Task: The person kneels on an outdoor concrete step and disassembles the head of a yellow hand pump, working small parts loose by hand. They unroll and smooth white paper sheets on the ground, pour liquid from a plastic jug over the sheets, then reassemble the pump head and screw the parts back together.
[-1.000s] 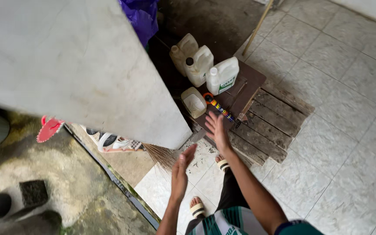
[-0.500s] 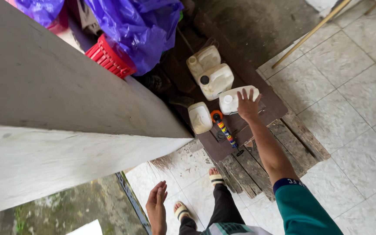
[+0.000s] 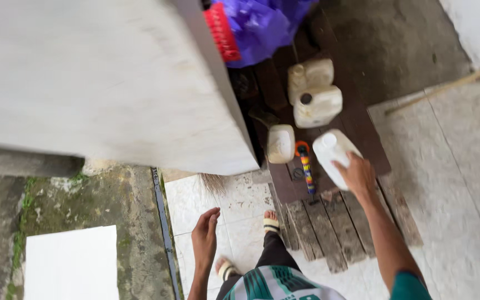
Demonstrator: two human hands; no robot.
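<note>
Fingers of the right hand (image 3: 356, 175) wrap a white jug (image 3: 334, 155), tilted above the dark board (image 3: 370, 147) beside a striped tool (image 3: 306, 169). Left hand (image 3: 205, 239) hangs open, empty, over floor tiles (image 3: 240, 222).

Single view, worn on head, looking steeply down past the chest to feet, tiled floor (image 3: 462, 183) and wooden pallet (image 3: 329, 228); moderately far, slightly blurred.
</note>
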